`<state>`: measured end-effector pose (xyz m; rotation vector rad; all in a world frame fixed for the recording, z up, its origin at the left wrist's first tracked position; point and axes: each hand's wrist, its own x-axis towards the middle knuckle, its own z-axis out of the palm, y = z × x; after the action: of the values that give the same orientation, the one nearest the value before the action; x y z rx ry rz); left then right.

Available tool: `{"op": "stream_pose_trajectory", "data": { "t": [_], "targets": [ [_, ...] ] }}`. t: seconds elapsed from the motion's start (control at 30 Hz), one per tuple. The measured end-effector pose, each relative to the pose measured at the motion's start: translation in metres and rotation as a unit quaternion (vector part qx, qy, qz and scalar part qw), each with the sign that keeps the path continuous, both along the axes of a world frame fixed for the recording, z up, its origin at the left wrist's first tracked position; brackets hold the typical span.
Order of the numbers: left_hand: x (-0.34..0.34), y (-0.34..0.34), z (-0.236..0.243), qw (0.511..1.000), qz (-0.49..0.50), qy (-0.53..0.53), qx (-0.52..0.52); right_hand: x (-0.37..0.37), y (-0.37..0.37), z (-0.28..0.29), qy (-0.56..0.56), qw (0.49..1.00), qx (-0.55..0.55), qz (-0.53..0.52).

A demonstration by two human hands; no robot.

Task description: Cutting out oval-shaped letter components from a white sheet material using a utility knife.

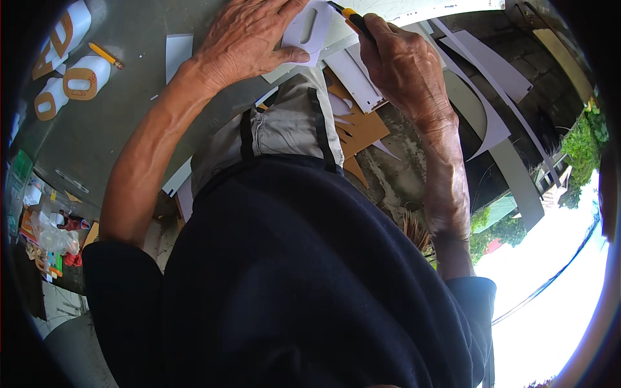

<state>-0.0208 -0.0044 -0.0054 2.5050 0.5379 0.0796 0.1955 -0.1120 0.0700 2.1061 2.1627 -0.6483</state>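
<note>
My left hand (pixel 249 40) lies with its fingers stretched out, holding down a small white sheet piece (pixel 315 33) that has a narrow rounded slot cut in it. The thumb rests along the piece's near edge, while the upper fingers run out of the picture. In my right hand (pixel 406 68) is a yellow and black utility knife (pixel 352 18), gripped by its handle. Its dark tip points left, over the piece's upper right corner; whether the blade touches the sheet I cannot tell. A larger white board (pixel 420 10) extends to the right at the top edge.
On the dark grey table (pixel 136 110) at left lie white letter-like cutouts with brown faces (pixel 87 79), an orange pencil-like tool (pixel 105 55) and a white rectangle (pixel 178 55). Mixed clutter (pixel 55 233) sits lower left. Curved white offcuts (pixel 479 119) and brown board (pixel 365 132) lie below right.
</note>
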Motion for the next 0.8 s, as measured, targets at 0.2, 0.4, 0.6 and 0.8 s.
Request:
{"op": "stream_pose_trajectory", "data": {
  "t": [0.2, 0.4, 0.6, 0.8],
  "targets": [
    [0.001, -0.005, 0.002, 0.999, 0.008, 0.038, 0.036, -0.014, -0.010, -0.009, 0.003, 0.998, -0.015, -0.059],
    [0.002, -0.005, 0.013, 0.999, 0.017, 0.049, 0.008, -0.020, -0.011, -0.009, 0.014, 0.997, -0.016, -0.070],
    [0.001, -0.008, 0.008, 0.999, 0.028, 0.042, 0.008, -0.023, -0.013, -0.011, 0.025, 0.997, -0.011, -0.077],
    [0.001, -0.007, 0.008, 0.998, 0.026, 0.051, 0.008, -0.033, -0.015, -0.011, 0.030, 0.994, -0.013, -0.103]
  ]
}}
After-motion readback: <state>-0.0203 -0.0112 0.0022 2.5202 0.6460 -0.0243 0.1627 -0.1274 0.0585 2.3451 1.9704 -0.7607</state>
